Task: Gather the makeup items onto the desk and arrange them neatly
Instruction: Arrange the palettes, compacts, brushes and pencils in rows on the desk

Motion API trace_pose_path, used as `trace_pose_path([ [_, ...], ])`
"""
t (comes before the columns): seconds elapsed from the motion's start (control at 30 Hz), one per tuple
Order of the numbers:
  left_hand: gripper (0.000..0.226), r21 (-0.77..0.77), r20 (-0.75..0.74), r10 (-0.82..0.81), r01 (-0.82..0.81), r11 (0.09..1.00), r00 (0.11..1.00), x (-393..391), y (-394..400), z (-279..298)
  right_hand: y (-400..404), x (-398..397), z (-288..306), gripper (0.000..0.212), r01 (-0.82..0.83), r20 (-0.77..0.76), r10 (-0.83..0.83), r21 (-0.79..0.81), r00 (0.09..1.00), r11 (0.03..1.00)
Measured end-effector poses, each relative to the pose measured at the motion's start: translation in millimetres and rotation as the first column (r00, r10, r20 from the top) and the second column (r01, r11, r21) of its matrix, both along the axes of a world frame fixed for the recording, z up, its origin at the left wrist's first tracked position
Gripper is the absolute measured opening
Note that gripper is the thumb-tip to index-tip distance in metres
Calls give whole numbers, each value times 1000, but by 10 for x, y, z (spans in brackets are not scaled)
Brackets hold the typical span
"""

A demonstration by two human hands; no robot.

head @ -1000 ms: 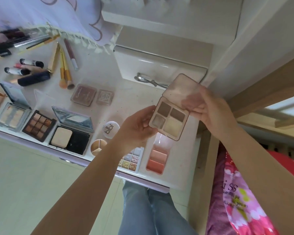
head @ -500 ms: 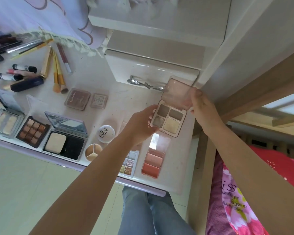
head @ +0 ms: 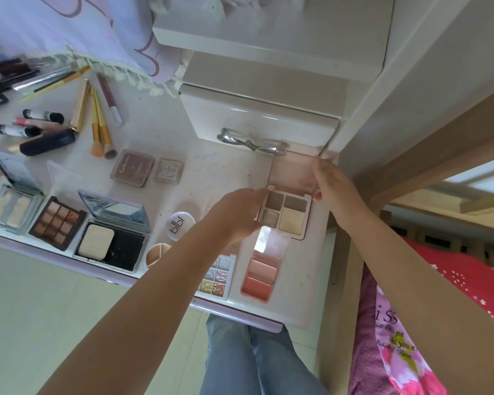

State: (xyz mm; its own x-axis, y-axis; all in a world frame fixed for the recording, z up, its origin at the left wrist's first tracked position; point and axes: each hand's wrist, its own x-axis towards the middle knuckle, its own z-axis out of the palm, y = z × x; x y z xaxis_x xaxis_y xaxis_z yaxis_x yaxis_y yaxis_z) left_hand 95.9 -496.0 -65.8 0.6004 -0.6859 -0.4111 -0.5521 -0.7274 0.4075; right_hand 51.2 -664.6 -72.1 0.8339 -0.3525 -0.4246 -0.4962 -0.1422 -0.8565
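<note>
A bedroom in a home, with a white vanity desk (head: 166, 138) covered in cosmetics: open powder compacts and eyeshadow palettes (head: 57, 222) lie to the left of the hands, with brushes (head: 99, 124) and lipstick tubes (head: 42, 115) beyond them. Directly past the hands stands a small white drawer unit with a bow-shaped handle (head: 251, 145), and a fringed lavender cloth (head: 69, 32) hangs over the desk's far left. To the right of the hands, a wooden bed frame (head: 428, 178) borders red and pink floral bedding (head: 411, 337).
</note>
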Motion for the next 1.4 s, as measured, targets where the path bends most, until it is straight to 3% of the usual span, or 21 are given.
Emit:
trace_pose_path([
  [0.13, 45, -54, 12, 49, -48, 997, 999, -24, 84, 19, 2, -33, 38, 32, 40, -6, -41, -46, 999, 998],
  [0.2, 45, -97, 68, 79, -72, 993, 995, -20, 165, 47, 22, -104, 91, 34, 82, 21, -79, -194, 997, 978],
  [0.27, 44, -119, 134, 125, -109, 987, 983, 1, 294, 74, 67, -205, 169, 32, 134, 114, -95, -418, 989, 899],
  [0.37, 40, -123, 195, 238, -217, 968, 951, 83, 546, 110, 238, -246, 360, 24, 170, 303, 34, -620, 952, 766],
  [0.47, 36, -126, 238, 375, -354, 927, 896, 207, 792, 165, 482, -97, 476, 18, 86, 358, 205, -652, 911, 754],
  [0.63, 30, -148, 319, 494, -472, 869, 809, 403, 1140, 238, 974, 285, 378, 13, -229, 207, 421, -593, 883, 772],
  [0.77, 22, -172, 313, 526, -497, 850, 791, 491, 1373, 243, 1342, 656, 137, 31, -489, -12, 602, -595, 798, 637],
  [0.9, 25, -197, 265, 540, -503, 842, 799, 564, 1564, 241, 1680, 930, 18, 45, -564, -134, 650, -646, 748, 515],
  [1.03, 30, -243, 239, 533, -482, 842, 811, 699, 1752, 252, 1860, 1074, -53, 36, -548, -240, 668, -781, 705, 299],
  [1.1, 30, -274, 226, 538, -477, 835, 812, 769, 1805, 272, 1876, 1119, -73, 38, -561, -270, 667, -784, 694, 267],
  [1.17, 29, -309, 216, 532, -459, 833, 819, 842, 1838, 285, 1828, 1131, -53, 50, -588, -241, 659, -717, 713, 374],
  [1.23, 27, -345, 197, 516, -433, 833, 834, 916, 1858, 304, 1738, 1104, 19, 60, -558, -129, 606, -571, 785, 601],
  [1.33, 27, -397, 132, 493, -410, 821, 860, 1003, 1837, 333, 1602, 1020, 161, 51, -385, 55, 419, -303, 906, 872],
  [1.4, 26, -428, 5, 499, -449, 784, 866, 1042, 1789, 360, 1554, 955, 251, 48, -270, 158, 280, -87, 947, 959],
])
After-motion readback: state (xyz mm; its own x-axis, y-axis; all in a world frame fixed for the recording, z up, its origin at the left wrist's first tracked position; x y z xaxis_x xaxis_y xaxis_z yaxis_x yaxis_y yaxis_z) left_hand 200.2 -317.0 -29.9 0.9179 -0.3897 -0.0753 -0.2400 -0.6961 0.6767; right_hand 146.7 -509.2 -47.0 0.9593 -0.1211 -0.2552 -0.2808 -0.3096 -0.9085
